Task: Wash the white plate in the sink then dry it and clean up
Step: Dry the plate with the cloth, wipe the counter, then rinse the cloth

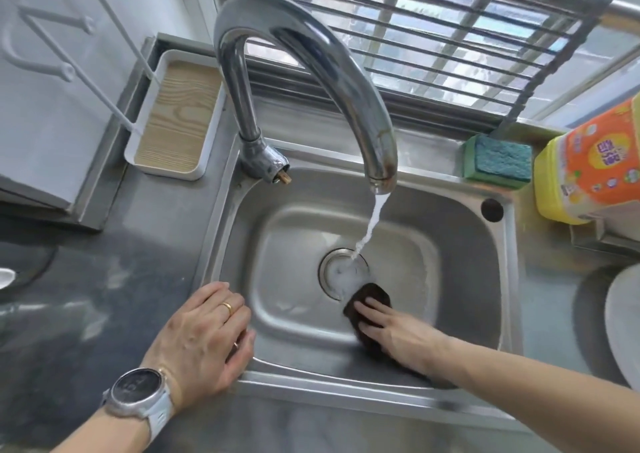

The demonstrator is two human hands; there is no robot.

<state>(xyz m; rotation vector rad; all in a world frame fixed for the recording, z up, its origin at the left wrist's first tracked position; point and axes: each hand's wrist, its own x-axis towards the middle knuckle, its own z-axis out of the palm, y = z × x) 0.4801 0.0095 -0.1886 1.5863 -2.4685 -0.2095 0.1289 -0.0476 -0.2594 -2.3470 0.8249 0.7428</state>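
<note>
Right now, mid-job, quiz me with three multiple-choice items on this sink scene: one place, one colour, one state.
1. Where is the dark brown scrubbing pad?
A. on the window ledge
B. in the steel sink basin
C. in the wood-lined white tray

2. What colour is the sponge on the sink's back ledge?
A. green and blue
B. red
C. white

3. What is the curved chrome tap doing?
A. off
B. dripping
C. running

Answers: 1 B, the right hand presses it near the drain; 2 A, green base, blue top; 3 C, a stream falls to the drain.

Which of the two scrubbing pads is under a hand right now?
The dark brown pad in the sink, under the right hand; the green-blue sponge sits untouched on the ledge.
</note>
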